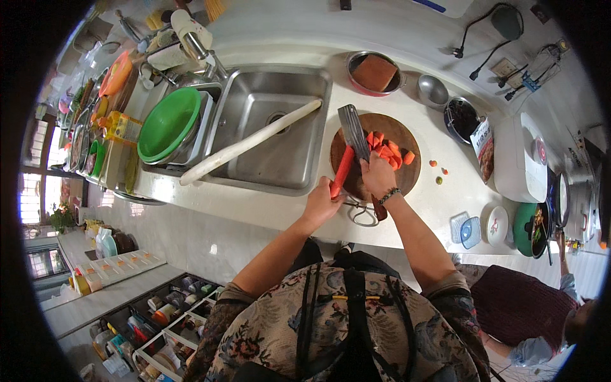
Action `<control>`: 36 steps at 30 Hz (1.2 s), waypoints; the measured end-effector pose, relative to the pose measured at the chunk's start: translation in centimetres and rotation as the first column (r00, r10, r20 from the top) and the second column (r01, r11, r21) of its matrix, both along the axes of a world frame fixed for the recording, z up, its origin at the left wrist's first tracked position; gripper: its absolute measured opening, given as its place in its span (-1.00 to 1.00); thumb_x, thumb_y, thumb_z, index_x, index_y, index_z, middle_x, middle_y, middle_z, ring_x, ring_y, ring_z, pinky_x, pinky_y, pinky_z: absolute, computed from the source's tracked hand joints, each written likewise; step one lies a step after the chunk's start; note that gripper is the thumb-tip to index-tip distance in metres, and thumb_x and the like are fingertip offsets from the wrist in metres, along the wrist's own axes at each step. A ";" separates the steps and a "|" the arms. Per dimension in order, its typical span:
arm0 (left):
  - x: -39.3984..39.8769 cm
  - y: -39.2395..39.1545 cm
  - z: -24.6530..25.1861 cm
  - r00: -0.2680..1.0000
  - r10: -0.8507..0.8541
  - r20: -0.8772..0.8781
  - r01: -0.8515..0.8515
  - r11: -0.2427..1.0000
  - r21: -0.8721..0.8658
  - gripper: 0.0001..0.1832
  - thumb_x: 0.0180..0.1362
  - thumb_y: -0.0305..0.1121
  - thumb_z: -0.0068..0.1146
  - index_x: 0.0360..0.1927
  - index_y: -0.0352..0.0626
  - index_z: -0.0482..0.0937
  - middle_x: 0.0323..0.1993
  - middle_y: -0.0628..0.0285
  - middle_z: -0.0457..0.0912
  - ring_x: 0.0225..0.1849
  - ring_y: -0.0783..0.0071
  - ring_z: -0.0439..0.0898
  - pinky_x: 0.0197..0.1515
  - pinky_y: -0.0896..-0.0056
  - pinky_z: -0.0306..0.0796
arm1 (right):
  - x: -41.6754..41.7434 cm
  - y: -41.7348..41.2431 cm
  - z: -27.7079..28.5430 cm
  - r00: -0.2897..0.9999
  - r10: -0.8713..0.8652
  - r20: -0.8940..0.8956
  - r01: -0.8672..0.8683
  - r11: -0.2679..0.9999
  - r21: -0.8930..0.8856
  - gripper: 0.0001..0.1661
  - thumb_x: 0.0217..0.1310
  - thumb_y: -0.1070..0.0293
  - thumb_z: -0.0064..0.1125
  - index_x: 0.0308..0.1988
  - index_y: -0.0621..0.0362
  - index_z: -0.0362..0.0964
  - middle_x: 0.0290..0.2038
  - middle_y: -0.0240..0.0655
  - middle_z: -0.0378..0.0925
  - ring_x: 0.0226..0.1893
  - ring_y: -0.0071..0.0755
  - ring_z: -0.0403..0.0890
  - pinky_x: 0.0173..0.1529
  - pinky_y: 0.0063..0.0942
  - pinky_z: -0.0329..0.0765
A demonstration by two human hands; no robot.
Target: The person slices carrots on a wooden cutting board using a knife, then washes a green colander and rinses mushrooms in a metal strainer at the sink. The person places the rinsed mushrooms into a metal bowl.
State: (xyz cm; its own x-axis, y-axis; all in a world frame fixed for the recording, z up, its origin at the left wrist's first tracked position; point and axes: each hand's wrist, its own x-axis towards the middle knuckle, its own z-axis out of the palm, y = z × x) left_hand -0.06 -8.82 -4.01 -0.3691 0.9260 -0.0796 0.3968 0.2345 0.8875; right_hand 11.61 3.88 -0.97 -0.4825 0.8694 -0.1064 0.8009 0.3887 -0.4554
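Observation:
My left hand point(323, 200) grips the lower part of a peeled carrot point(342, 171), which slants up over the left side of a round wooden cutting board point(411, 136). In my right hand point(378, 175) is a cleaver point(353, 128); its dark blade lies along the carrot's right side near the upper end, and its wooden handle point(380, 210) sticks out below my wrist. Cut carrot chunks point(391, 152) are heaped on the board, right of the blade. A metal ring handle point(365, 217) shows at the board's front edge.
Left of the board is a steel sink point(258, 162) with a long white peeled root point(253, 143) across it. A green basin point(169, 124) stands farther left. Behind sits a pot point(374, 74); carrot ends point(433, 163) lie right. Another person point(522, 305) is at the far right, by a wok point(532, 229).

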 end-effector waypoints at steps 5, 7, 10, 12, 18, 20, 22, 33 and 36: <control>-0.1 -0.1 2.0 0.958 -0.070 0.278 0.116 0.981 -0.153 -0.63 0.10 -0.08 0.00 -0.45 -0.23 0.33 -0.67 0.20 0.43 -0.65 0.48 0.42 -0.61 0.46 0.26 | 1.6 0.4 1.4 0.996 -0.069 -0.049 0.070 0.997 0.029 -0.69 0.12 0.22 -0.08 -0.35 0.30 0.24 -0.52 0.06 0.47 -0.43 0.14 0.51 -0.36 -0.07 0.45; 0.6 -0.1 1.3 0.840 0.013 0.542 0.124 0.969 -0.215 -0.66 0.16 -0.08 -0.08 -0.48 -0.17 0.34 -0.70 0.34 0.35 -0.68 0.58 0.31 -0.64 0.55 0.16 | 2.1 1.1 2.5 0.994 -0.066 -0.093 0.065 0.998 -0.006 -0.68 0.12 0.21 -0.08 -0.34 0.30 0.25 -0.52 0.06 0.47 -0.43 0.14 0.51 -0.36 -0.08 0.45; 1.5 -0.1 1.2 0.552 0.094 0.829 0.138 0.970 -0.202 -0.63 0.19 0.00 -0.15 -0.51 -0.09 0.34 -0.74 0.46 0.25 -0.73 0.67 0.17 -0.68 0.63 0.02 | 2.3 0.9 2.2 0.996 -0.039 -0.086 0.032 0.996 -0.078 -0.68 0.12 0.21 -0.08 -0.36 0.30 0.24 -0.53 0.04 0.46 -0.44 0.13 0.51 -0.36 -0.08 0.45; 1.6 -0.3 1.0 0.394 0.115 0.912 0.134 0.974 -0.180 -0.60 0.18 0.06 -0.19 -0.51 -0.06 0.32 -0.76 0.49 0.19 -0.76 0.71 0.10 -0.70 0.65 -0.05 | 2.1 0.6 2.5 0.997 -0.018 -0.075 0.011 0.995 -0.099 -0.68 0.12 0.21 -0.09 -0.37 0.30 0.24 -0.54 0.03 0.46 -0.45 0.13 0.51 -0.37 -0.08 0.45; 1.6 -2.3 0.8 0.163 0.164 0.973 0.014 0.986 -0.168 -0.56 0.17 0.14 -0.26 -0.49 -0.03 0.29 -0.78 0.53 0.09 -0.80 0.74 -0.01 -0.74 0.68 -0.11 | 1.0 0.1 4.5 0.999 0.043 -0.016 -0.044 0.999 -0.005 -0.69 0.12 0.21 -0.11 -0.37 0.29 0.24 -0.55 0.03 0.46 -0.47 0.11 0.51 -0.37 -0.08 0.44; 1.9 -2.9 0.3 0.111 0.180 0.977 0.016 0.983 -0.183 -0.55 0.16 0.13 -0.22 -0.49 -0.06 0.30 -0.79 0.53 0.10 -0.81 0.74 -0.02 -0.75 0.68 -0.12 | 0.7 0.0 4.8 0.997 0.074 -0.016 -0.074 0.997 0.011 -0.69 0.11 0.21 -0.11 -0.38 0.29 0.24 -0.56 0.03 0.46 -0.48 0.11 0.51 -0.37 -0.08 0.44; 2.1 -1.9 0.3 0.111 0.190 0.976 0.005 0.981 -0.192 -0.55 0.16 0.15 -0.23 -0.50 -0.05 0.29 -0.80 0.53 0.08 -0.81 0.73 -0.03 -0.76 0.67 -0.13 | 0.4 -0.2 4.6 0.993 0.115 0.005 -0.115 0.993 -0.010 -0.70 0.12 0.22 -0.11 -0.37 0.29 0.25 -0.56 0.03 0.46 -0.47 0.10 0.51 -0.37 -0.09 0.45; 1.9 -1.2 -1.3 0.082 0.232 0.969 0.041 0.971 -0.236 -0.50 0.13 0.22 -0.28 -0.57 0.00 0.25 -0.82 0.54 0.02 -0.81 0.71 -0.07 -0.76 0.65 -0.12 | -0.9 -0.4 4.6 0.976 0.185 0.118 -0.180 0.982 -0.051 -0.69 0.12 0.24 -0.12 -0.35 0.33 0.26 -0.52 0.04 0.48 -0.44 0.09 0.53 -0.36 -0.09 0.46; 1.5 -1.1 -1.5 0.050 0.241 0.969 0.096 0.965 -0.245 -0.50 0.14 0.22 -0.29 -0.58 0.00 0.25 -0.82 0.55 0.01 -0.80 0.71 -0.08 -0.76 0.64 -0.13 | -1.3 -0.3 3.7 0.977 0.185 0.103 -0.175 0.980 -0.098 -0.67 0.13 0.21 -0.11 -0.35 0.33 0.25 -0.51 0.07 0.46 -0.43 0.13 0.51 -0.34 -0.07 0.43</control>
